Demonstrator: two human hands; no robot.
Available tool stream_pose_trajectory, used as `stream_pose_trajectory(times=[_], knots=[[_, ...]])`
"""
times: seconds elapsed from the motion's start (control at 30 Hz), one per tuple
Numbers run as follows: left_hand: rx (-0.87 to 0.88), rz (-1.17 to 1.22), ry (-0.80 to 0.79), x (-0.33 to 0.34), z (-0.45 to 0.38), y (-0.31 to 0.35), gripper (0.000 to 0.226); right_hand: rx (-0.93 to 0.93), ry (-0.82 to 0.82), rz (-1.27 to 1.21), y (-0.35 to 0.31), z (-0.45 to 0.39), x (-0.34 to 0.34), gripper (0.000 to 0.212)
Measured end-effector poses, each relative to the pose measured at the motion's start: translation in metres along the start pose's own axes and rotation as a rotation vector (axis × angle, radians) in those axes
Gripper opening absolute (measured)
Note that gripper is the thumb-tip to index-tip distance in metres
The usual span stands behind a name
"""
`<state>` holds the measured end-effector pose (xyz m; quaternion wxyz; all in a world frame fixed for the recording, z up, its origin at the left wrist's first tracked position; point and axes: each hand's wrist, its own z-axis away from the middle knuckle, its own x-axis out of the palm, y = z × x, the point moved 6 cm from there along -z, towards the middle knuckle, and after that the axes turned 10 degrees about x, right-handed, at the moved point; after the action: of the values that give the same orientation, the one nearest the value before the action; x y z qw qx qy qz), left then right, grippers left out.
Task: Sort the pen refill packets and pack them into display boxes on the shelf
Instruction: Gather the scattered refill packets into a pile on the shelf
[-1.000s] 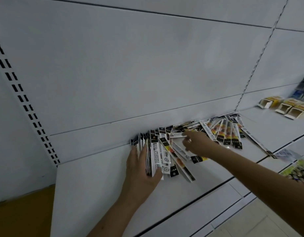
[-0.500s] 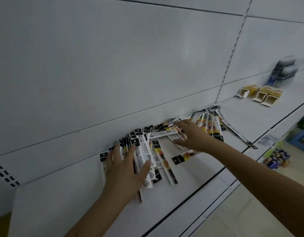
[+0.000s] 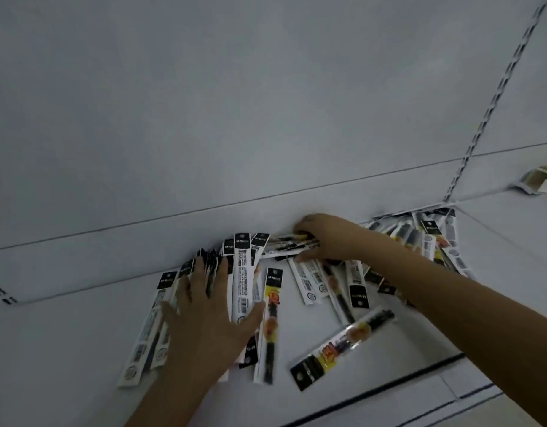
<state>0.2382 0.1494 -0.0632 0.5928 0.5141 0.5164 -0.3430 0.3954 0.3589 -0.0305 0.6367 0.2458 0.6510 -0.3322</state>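
Reaching across the white shelf (image 3: 81, 349), the right hand (image 3: 324, 238) has its fingers curled round a small sheaf of refill packets (image 3: 284, 243) close against the back panel (image 3: 235, 118), thumb below and fingers above, and that sheaf lies crosswise, its long axis running left to right along the wall. The left hand (image 3: 204, 318) lies flat, fingers spread and straight, pressing on a fanned stack of packets (image 3: 241, 278) whose long axes run the other way, from the wall out toward the shelf edge. So the pinched sheaf sits just right of and behind the pressed stack, and I'd judge it must be turned a quarter way to lie in line with it. One loose packet (image 3: 343, 343) lies slantwise nearer the front, between the two forearms, closer to the right arm. More packets (image 3: 432, 238) are heaped further right, and a display box (image 3: 540, 180) shows at the far right edge, well apart from both hands.
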Motion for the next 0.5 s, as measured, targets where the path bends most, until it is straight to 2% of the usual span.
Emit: stream_pose_trajectory(times=[0.13, 0.37, 0.5], knots=[[-0.017, -0.007, 0.074, -0.001, 0.003, 0.002, 0.100, -0.120, 0.114, -0.086, 0.001, 0.002, 0.002, 0.036], [-0.014, -0.016, 0.138, -0.001, 0.007, 0.003, 0.098, -0.113, 0.158, -0.091, 0.005, 0.015, 0.001, 0.034], [-0.002, 0.024, 0.191, -0.002, 0.009, 0.002, 0.097, -0.153, 0.234, -0.124, 0.011, 0.021, -0.015, 0.051]])
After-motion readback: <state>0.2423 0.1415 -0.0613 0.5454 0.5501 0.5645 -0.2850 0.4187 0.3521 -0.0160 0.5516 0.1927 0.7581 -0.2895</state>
